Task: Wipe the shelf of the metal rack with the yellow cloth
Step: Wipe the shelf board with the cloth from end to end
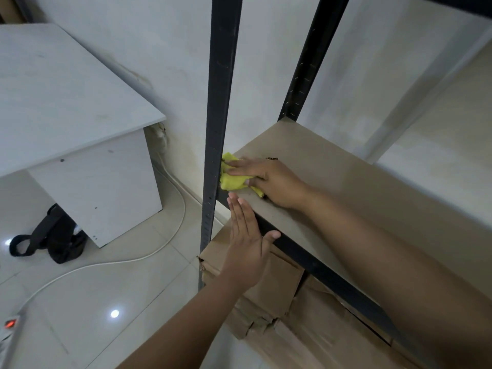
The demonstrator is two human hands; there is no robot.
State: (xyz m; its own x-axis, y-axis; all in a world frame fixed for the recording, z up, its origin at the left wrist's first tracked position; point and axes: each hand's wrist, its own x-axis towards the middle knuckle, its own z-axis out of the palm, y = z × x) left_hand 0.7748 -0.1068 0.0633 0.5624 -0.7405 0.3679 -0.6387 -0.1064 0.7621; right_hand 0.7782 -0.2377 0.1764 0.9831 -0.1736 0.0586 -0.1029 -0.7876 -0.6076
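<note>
The brown shelf board of the black metal rack fills the right half of the head view. A crumpled yellow cloth lies at the shelf's near left corner, right against the front upright. My right hand lies flat on the cloth with straight fingers and presses it onto the board; part of the cloth is hidden under the palm. My left hand is flat with straight fingers against the shelf's black front rail, just below the cloth, and holds nothing.
Brown cardboard boxes sit under the shelf. A white cabinet stands at the left, with a black bag on the tiled floor beside it. A white cable runs over the floor to a power strip at the bottom left.
</note>
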